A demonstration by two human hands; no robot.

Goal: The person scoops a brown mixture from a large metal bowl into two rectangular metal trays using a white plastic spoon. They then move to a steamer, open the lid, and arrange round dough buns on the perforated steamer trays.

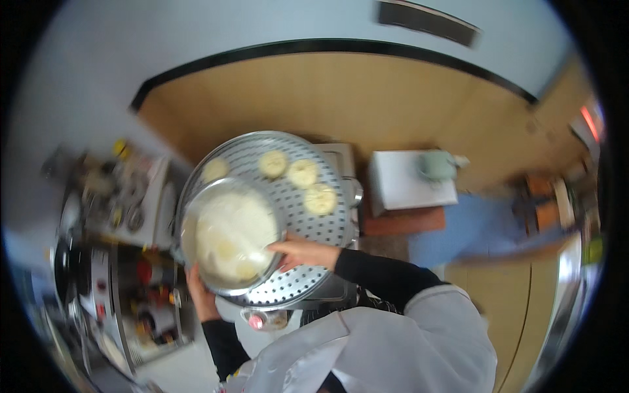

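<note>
My left hand [201, 292] grips the lower left side of a round metal bowl [277, 211], and my right hand [302, 253] holds its right rim. White flour or a similar powder [236, 211] lies in the bowl, with a few pale round pieces near its lower side. The bowl is over the left part of a large perforated metal steamer tray [290, 290]. Several pale round dough pieces, one of them a dough piece [320, 199] at the right, lie on the tray beyond the bowl. Whether the bowl touches the tray, I cannot tell.
To the right stands a white box [403, 182] with a pale green object [437, 165] on it. A metal rack [115, 304] with jars and packets is at the left, below a cluttered white counter [152, 196]. A glass jar [268, 319] sits near my body.
</note>
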